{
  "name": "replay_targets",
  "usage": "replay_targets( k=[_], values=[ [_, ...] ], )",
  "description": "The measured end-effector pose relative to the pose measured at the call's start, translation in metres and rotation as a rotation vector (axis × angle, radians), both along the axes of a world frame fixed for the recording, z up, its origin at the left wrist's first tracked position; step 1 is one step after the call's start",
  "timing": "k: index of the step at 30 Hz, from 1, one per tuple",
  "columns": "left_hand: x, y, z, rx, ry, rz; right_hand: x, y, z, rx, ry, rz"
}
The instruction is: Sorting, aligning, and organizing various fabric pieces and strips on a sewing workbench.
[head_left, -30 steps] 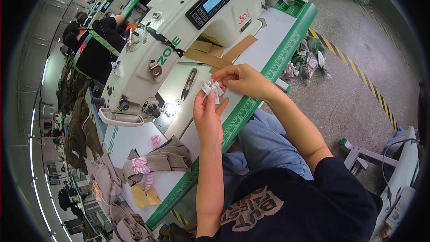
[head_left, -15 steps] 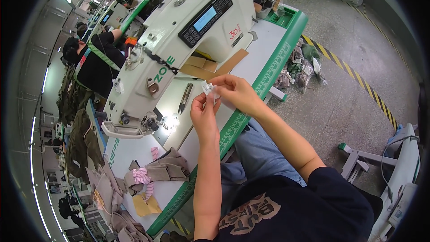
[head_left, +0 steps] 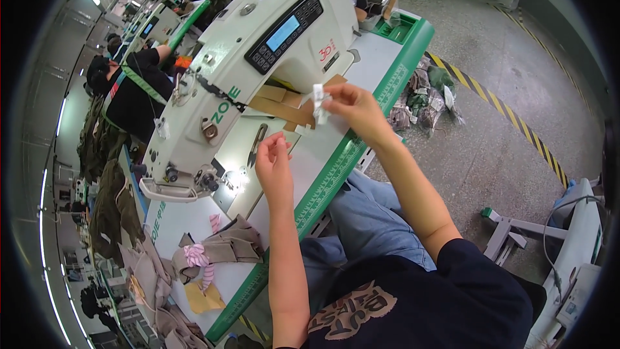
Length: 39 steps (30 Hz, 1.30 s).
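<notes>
My right hand (head_left: pixel 354 108) is raised over the front of the sewing machine table, pinching a small bunch of white fabric labels (head_left: pixel 319 100) that hangs from the fingertips. My left hand (head_left: pixel 274 163) is nearer the needle end, its fingers curled together; anything between them is too small to make out. A small white piece (head_left: pixel 302 130) shows between the two hands, by the brown cardboard strips (head_left: pixel 284 111). Thread snips (head_left: pixel 258 144) lie on the machine bed beside my left fingers. The white sewing machine (head_left: pixel 245 45) stands just beyond both hands.
Grey-brown fabric pieces (head_left: pixel 234 242) with a pink striped tie (head_left: pixel 196 255) lie at the table's near left, beside a tan paper piece (head_left: pixel 203 297). The green table edge (head_left: pixel 336 171) runs along my lap. Bagged bundles (head_left: pixel 426 100) sit on the floor. A co-worker (head_left: pixel 132 90) sits beyond.
My hands have come apart. The right has lifted the white labels up and away to the right, while the left has shifted slightly left and down.
</notes>
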<state>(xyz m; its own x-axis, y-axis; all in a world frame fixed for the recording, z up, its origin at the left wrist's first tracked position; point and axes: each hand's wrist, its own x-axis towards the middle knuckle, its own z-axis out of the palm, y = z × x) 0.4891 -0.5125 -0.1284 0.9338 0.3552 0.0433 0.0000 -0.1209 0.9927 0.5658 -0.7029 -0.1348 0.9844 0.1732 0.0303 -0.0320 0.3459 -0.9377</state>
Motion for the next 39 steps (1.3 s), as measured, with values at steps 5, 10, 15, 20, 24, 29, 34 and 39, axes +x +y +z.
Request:
replay_targets(
  k=[5,10,15,20,24,29,34,39],
  values=[
    [0.002,-0.017,-0.002,0.52,-0.069,-0.014,0.008,-0.01,0.007,-0.061,-0.01,0.022],
    [0.014,-0.022,-0.011,0.994,-0.22,0.049,0.009,0.0,-0.003,-0.126,-0.074,0.139],
    [0.012,-0.017,-0.01,0.806,-0.037,-0.036,-0.005,0.012,-0.001,-0.408,-0.281,0.258],
    [0.012,-0.016,-0.004,0.44,0.033,-0.083,-0.01,0.015,0.003,-0.423,-0.337,0.2],
    [0.015,-0.015,-0.001,0.271,0.048,-0.134,-0.009,0.016,0.002,-0.348,-0.293,0.157],
    [0.016,-0.03,-0.003,0.185,0.004,-0.135,0.003,0.004,-0.008,-0.317,-0.314,0.011],
    [0.002,-0.034,-0.006,0.286,-0.034,-0.138,0.029,-0.039,0.003,-0.217,-0.156,-0.075],
    [-0.003,-0.037,-0.011,0.397,-0.058,-0.117,0.079,-0.095,-0.009,-0.327,-0.239,-0.365]
  ],
)
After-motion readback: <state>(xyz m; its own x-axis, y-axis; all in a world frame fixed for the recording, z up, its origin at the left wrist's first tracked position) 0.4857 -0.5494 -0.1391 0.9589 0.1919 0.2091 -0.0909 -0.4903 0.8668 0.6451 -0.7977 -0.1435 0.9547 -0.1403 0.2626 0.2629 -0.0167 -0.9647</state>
